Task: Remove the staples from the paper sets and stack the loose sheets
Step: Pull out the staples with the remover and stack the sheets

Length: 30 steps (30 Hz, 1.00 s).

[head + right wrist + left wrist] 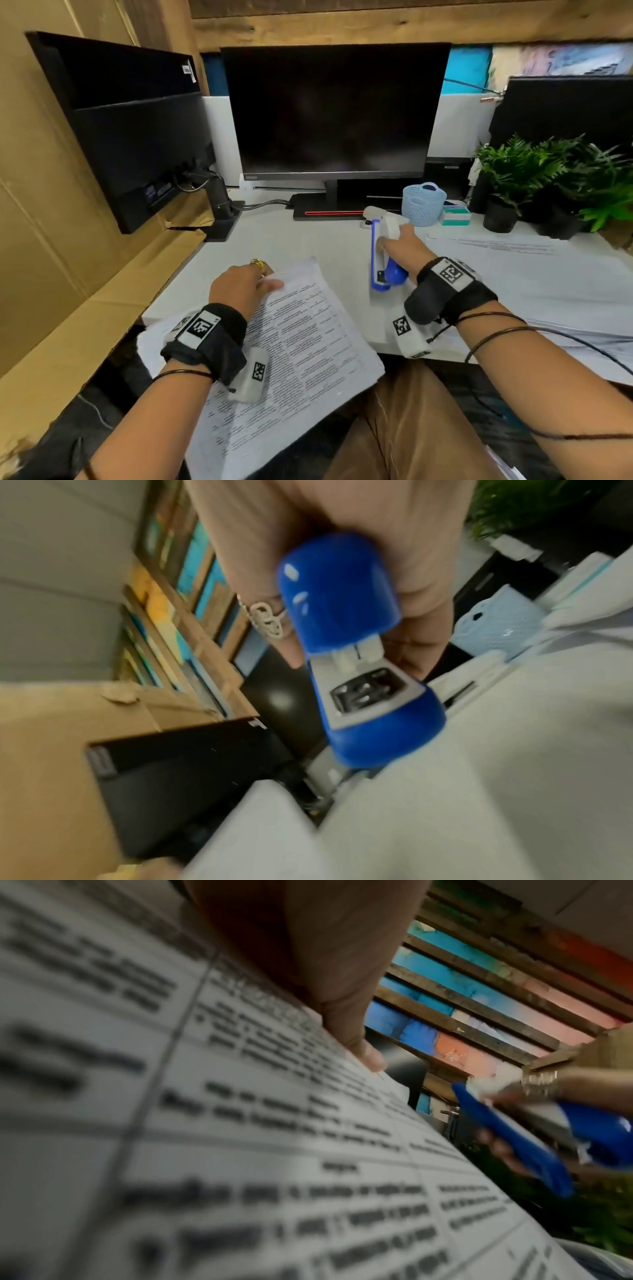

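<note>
A stapled paper set (301, 342) with printed tables lies tilted over the desk's front edge and my lap. My left hand (255, 279) pinches its upper left corner, thumb (371, 1057) on top of the sheet (240, 1123); a thin staple shows just past the thumb tip. My right hand (394, 245) grips a blue and white stapler (382, 263) above the desk, right of the set, with its blue nose towards me. The right wrist view shows the stapler (359, 669) from its front, jaws parted. A spread of loose sheets (534, 274) covers the desk's right side.
On the white desk (291, 240) stand a dark monitor (335, 113), a second monitor (137, 137) on an arm at left, a light blue basket (423, 204), a small green and white box (455, 216) and potted plants (548, 178). Cardboard (68, 308) lines the left.
</note>
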Each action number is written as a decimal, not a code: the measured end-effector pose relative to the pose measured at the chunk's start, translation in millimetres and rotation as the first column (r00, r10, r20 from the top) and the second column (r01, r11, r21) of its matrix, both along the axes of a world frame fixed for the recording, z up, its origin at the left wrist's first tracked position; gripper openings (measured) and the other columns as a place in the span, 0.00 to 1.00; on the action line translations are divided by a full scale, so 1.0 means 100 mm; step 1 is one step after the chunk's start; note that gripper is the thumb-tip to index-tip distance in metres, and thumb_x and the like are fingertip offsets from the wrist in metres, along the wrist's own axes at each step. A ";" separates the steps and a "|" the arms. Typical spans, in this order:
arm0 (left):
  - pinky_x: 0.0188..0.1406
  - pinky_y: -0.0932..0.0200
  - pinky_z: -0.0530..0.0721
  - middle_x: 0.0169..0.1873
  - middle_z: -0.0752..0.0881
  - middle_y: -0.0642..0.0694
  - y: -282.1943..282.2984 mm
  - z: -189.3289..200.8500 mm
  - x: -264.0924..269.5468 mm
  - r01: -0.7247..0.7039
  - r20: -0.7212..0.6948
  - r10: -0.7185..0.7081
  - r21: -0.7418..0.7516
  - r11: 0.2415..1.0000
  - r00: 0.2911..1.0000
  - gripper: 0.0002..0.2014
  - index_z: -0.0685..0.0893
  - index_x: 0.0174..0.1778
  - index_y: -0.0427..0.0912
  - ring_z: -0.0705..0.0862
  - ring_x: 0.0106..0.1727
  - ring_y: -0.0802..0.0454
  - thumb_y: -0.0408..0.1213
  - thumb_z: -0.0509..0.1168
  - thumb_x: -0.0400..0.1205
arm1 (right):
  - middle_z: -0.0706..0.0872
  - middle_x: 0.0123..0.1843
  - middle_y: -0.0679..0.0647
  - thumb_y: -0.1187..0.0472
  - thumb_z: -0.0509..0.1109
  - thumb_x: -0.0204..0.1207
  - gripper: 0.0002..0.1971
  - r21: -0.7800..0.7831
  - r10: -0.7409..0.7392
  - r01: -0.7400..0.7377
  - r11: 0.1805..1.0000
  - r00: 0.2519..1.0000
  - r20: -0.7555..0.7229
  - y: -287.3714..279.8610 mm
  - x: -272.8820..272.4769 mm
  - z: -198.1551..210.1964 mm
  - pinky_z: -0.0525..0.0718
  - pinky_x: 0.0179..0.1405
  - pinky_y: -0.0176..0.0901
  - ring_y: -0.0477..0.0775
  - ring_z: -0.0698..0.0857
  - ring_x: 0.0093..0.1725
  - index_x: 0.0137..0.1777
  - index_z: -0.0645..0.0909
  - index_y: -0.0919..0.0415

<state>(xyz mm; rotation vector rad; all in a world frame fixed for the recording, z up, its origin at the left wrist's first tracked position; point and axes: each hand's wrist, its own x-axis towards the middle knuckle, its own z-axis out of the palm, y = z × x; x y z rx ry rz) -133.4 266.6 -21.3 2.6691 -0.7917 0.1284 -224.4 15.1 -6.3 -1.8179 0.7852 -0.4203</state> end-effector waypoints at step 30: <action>0.35 0.62 0.66 0.47 0.88 0.52 -0.68 0.17 -0.58 0.382 0.131 -0.384 0.041 0.923 0.914 0.16 0.84 0.59 0.57 0.75 0.38 0.58 0.57 0.62 0.80 | 0.83 0.50 0.50 0.47 0.62 0.80 0.15 -0.033 -0.126 0.175 0.984 0.813 0.569 0.35 -0.68 0.20 0.82 0.37 0.27 0.46 0.84 0.48 0.62 0.73 0.52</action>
